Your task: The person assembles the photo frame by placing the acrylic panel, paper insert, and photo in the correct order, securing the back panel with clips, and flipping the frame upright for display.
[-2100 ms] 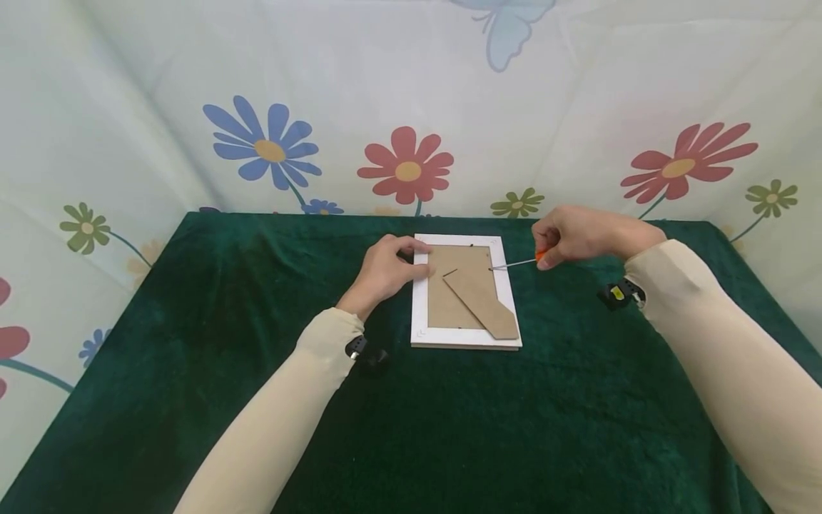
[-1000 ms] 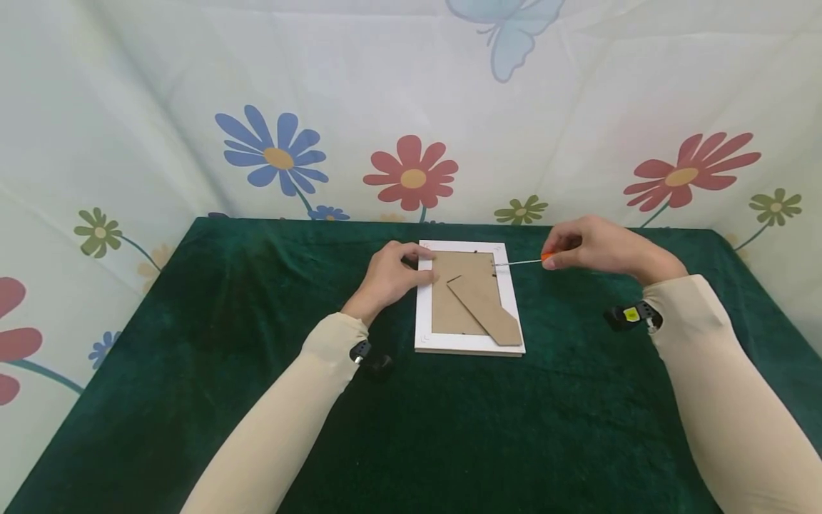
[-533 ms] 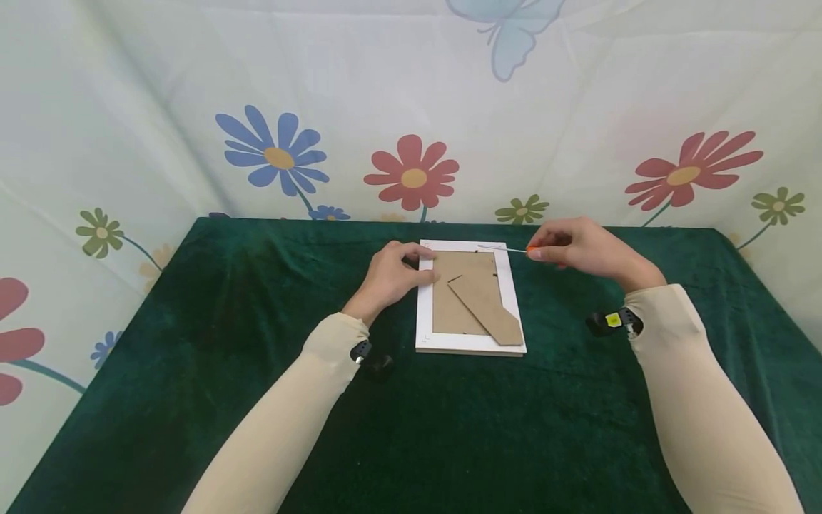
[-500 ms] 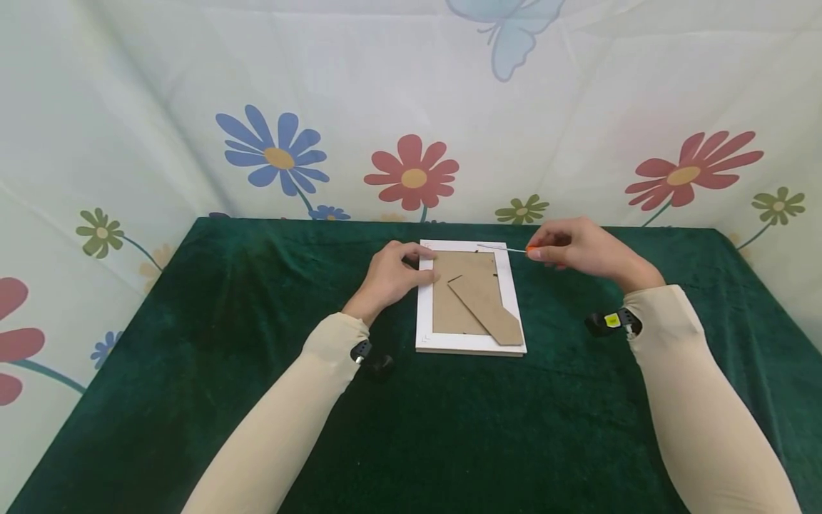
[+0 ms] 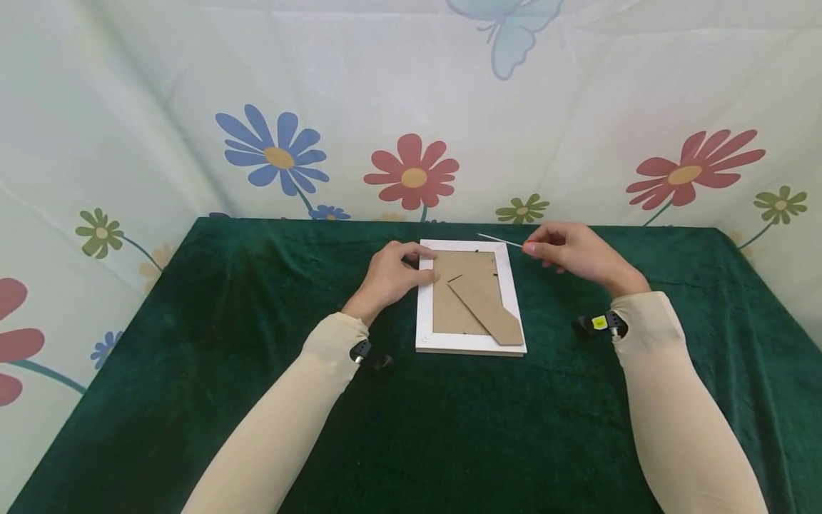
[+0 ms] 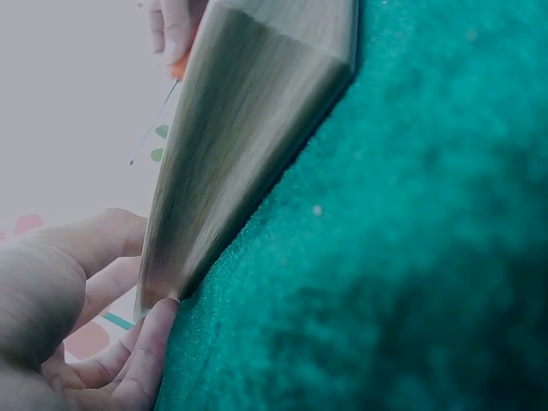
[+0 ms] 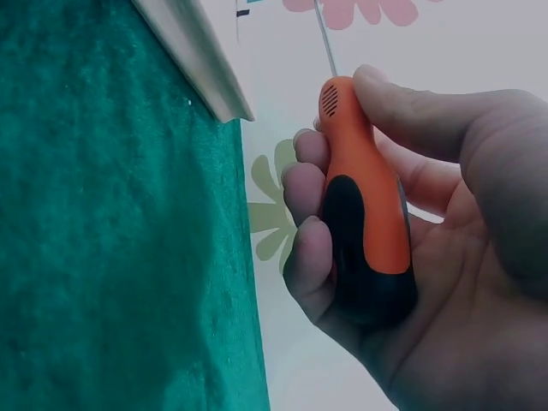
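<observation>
A white picture frame [image 5: 423, 314] lies face down, its brown backing board [image 5: 472, 264] and slanting easel leg [image 5: 493, 312] uppermost. My left hand [image 5: 390, 277] grips the frame's left edge near the far corner; in the left wrist view its fingertips [image 6: 152, 342] press the wooden side. My right hand [image 5: 574, 255] holds an orange and black screwdriver [image 7: 377, 214] by its handle, thumb along the neck. In the head view the thin shaft points left across the frame's far right corner, its tip past the far edge. Small dark tabs show along the backing's edges.
A dark green velvet cloth [image 5: 411, 435] covers the table. Behind it hangs a white curtain [image 5: 359, 64] printed with flowers and a butterfly. A small black camera is strapped to each wrist.
From the right side of the backing, the screwdriver's tip has moved up and away past the frame's far edge. The right hand shifted slightly left; the left hand and frame stay in place.
</observation>
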Demonstrator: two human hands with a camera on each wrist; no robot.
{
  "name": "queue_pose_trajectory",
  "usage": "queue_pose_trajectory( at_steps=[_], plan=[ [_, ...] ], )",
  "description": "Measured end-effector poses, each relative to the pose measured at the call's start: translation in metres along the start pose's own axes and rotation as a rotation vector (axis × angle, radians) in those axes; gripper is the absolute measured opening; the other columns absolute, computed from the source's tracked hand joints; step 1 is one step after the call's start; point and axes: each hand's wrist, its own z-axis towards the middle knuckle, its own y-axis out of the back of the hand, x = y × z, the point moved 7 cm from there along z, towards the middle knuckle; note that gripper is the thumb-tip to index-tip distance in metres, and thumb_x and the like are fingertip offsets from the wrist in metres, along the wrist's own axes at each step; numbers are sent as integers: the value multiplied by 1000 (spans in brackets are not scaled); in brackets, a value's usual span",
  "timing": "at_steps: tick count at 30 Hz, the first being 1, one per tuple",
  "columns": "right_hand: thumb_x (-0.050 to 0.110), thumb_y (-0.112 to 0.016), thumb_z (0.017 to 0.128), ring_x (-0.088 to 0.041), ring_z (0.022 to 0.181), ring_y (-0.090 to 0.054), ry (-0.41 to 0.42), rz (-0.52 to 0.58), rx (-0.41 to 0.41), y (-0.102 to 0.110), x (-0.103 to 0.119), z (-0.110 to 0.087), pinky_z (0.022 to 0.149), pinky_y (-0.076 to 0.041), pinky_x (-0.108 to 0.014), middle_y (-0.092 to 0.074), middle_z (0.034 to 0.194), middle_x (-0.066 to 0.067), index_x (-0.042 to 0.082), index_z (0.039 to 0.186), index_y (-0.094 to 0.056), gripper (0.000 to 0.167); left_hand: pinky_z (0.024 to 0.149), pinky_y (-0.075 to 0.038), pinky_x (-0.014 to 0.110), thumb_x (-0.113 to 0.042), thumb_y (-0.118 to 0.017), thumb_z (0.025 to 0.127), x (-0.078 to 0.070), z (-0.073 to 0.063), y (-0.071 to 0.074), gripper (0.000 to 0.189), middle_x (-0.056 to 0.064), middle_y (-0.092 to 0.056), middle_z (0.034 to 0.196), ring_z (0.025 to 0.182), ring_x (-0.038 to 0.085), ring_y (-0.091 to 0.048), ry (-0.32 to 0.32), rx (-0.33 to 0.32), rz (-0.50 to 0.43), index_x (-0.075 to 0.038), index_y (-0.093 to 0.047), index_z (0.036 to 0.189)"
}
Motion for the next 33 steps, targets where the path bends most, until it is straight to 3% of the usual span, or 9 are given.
queue_pose_trajectory(
  at_steps=[10,17,33],
  plan=[
    [34,-67,107,-34,99,-62,-11,57,-37,-5,-14,4,80,-55,-34,-67,117,-22,3,126,-62,37,94,-53,47,-30,-84,93,0,1,-1,39,6,-58,127,112,26,-54,7,-3,-1,-23,-77,131],
    [38,-66,106,-32,98,-62,-44,82,-19,-11,-22,7,80,-55,-33,-67,117,-20,3,128,-62,42,92,-54,46,-31,-84,92,3,1,0,41,6,-58,127,110,25,-55,14,6,-12,-23,-76,131],
    [33,-65,108,-30,93,-62,-34,78,17,-17,-33,11,80,-56,-33,-68,108,-15,5,124,-69,32,91,-56,45,-31,-84,92,0,0,1,42,6,-59,127,111,25,-56,12,8,0,-23,-76,132]
  ],
)
